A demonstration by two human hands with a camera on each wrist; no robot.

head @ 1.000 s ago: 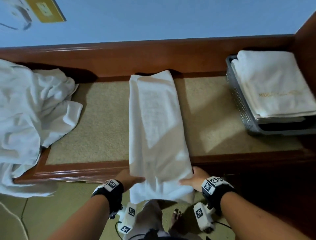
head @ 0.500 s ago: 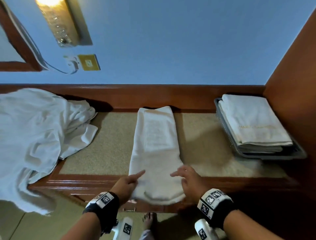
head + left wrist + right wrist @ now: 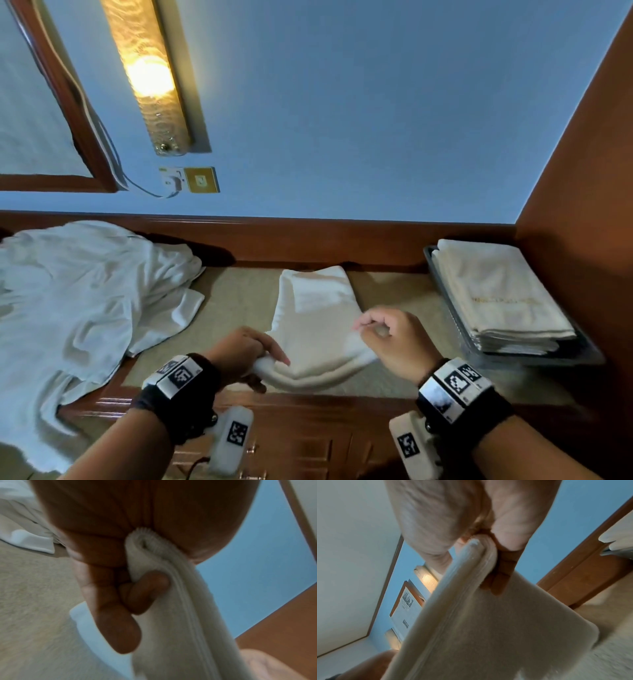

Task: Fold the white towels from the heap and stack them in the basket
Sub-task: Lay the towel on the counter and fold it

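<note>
A long white towel (image 3: 317, 308), folded into a strip, lies down the middle of the beige counter top. Its near end is lifted and doubled back. My left hand (image 3: 255, 356) grips the near left corner of that end; the left wrist view shows fingers (image 3: 142, 595) curled round the towel's layered edge (image 3: 180, 601). My right hand (image 3: 380, 330) pinches the near right corner, and the right wrist view shows the towel (image 3: 479, 615) hanging from the thumb and fingers. A heap of white towels (image 3: 78, 301) lies at the left. The grey basket (image 3: 455, 329) at the right holds a stack of folded towels (image 3: 496, 294).
The counter (image 3: 239, 301) has a wooden front edge (image 3: 308, 404) with drawers below and a wooden back rail. A wooden side panel (image 3: 582, 205) stands just right of the basket. A lit wall lamp (image 3: 150, 78) and a socket plate hang on the blue wall.
Both hands have closed on the towel's near corners and lifted that end up off the counter edge and away from me. The head view has tilted up toward the wall.
</note>
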